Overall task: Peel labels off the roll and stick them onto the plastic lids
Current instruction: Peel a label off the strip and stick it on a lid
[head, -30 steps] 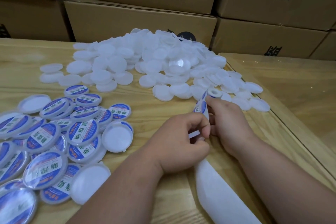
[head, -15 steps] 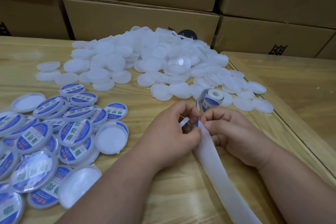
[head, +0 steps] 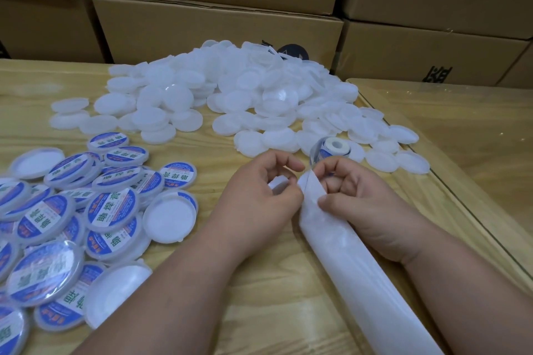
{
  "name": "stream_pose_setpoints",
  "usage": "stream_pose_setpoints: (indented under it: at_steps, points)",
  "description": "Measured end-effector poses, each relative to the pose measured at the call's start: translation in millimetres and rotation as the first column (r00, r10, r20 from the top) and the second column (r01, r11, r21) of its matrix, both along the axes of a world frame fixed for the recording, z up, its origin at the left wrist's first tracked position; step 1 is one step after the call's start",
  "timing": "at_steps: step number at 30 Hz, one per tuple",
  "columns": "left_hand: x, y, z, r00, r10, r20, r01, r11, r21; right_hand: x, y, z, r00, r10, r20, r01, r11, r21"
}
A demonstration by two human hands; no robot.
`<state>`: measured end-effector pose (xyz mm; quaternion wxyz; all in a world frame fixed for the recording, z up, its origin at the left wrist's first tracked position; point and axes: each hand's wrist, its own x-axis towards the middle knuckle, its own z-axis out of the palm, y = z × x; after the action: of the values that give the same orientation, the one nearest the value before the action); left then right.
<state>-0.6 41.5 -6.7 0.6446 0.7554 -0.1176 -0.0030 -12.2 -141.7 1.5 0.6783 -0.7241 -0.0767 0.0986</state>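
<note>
The small label roll [head: 334,147] stands at the near edge of a big pile of blank white lids [head: 230,95]. From it a white backing strip [head: 360,282] runs toward me, to the lower right. My right hand [head: 357,202] pinches this strip between thumb and fingers just below the roll. My left hand [head: 259,199], beside it on the left, pinches a small white curled piece [head: 278,183] in its fingertips. It looks like a peeled label seen from its back. Lids bearing blue and white labels [head: 109,210] lie heaped at the left.
Stacked cardboard boxes [head: 219,26] wall off the back of the wooden table [head: 202,311]. A dark seam [head: 461,204] separates it from a second wooden surface [head: 467,130] at the right. Some lids in the left heap lie upside down, white side up.
The hands have parted a little. My left hand has drawn the white piece away from the strip to the left. My right hand has shifted its pinch on the strip; the roll now shows.
</note>
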Motion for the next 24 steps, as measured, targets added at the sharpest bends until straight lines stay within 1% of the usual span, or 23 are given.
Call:
stream_pose_setpoints:
  at_steps: [2,4,6,9,10,11,13,14,16,18,19,21,24]
  points:
    - [1.3,0.4,1.8,0.997,0.049,-0.065,-0.056,0.993,-0.105,-0.4,0.7,0.2,1.0,0.002,-0.006,-0.002,1.0,0.022]
    - [5.5,1.4,1.8,0.984,0.11,-0.139,-0.139,0.966,-0.216,-0.9,1.9,0.2,1.0,-0.009,0.013,0.009,0.999,0.031]
    - [9.6,3.3,1.0,0.965,0.161,-0.206,-0.221,0.924,-0.311,-2.1,1.9,-0.2,0.999,-0.021,0.038,0.018,0.998,0.06]
    - [12.4,6.0,2.8,0.941,0.193,-0.278,-0.302,0.85,-0.432,-4.6,4.8,-3.3,0.996,-0.038,0.084,0.03,0.995,0.097]
    - [12.7,6.2,3.2,0.935,0.201,-0.291,-0.318,0.837,-0.445,-5.6,7.6,-5.5,0.989,-0.079,0.126,0.069,0.994,0.083]
    - [13.0,6.5,3.1,0.932,0.205,-0.299,-0.326,0.834,-0.446,-5.5,10.4,-8.3,0.968,-0.148,0.202,0.138,0.989,0.061]
    - [12.5,5.9,3.3,0.933,0.202,-0.297,-0.317,0.851,-0.418,-3.2,16.2,-12.4,0.869,-0.301,0.393,0.322,0.947,0.013]
    - [11.6,5.3,3.1,0.936,0.197,-0.29,-0.305,0.866,-0.396,-1.6,19.0,-12.9,0.813,-0.343,0.471,0.39,0.921,-0.003]
    - [9.6,4.5,3.2,0.947,0.183,-0.263,-0.272,0.894,-0.358,1.7,21.8,-11.7,0.723,-0.339,0.602,0.453,0.891,-0.042]
    - [8.2,3.6,3.1,0.957,0.169,-0.237,-0.243,0.912,-0.329,4.0,21.5,-11.5,0.645,-0.278,0.712,0.483,0.87,-0.098]
    - [7.7,3.3,3.3,0.96,0.165,-0.228,-0.233,0.918,-0.321,5.1,21.1,-12.1,0.62,-0.253,0.742,0.491,0.864,-0.116]
    - [7.1,3.2,3.8,0.963,0.157,-0.219,-0.222,0.922,-0.317,6.9,21.9,-13.7,0.601,-0.221,0.768,0.484,0.866,-0.129]
    - [6.9,3.5,3.9,0.966,0.146,-0.213,-0.211,0.922,-0.326,8.1,23.3,-14.4,0.609,-0.207,0.766,0.465,0.875,-0.132]
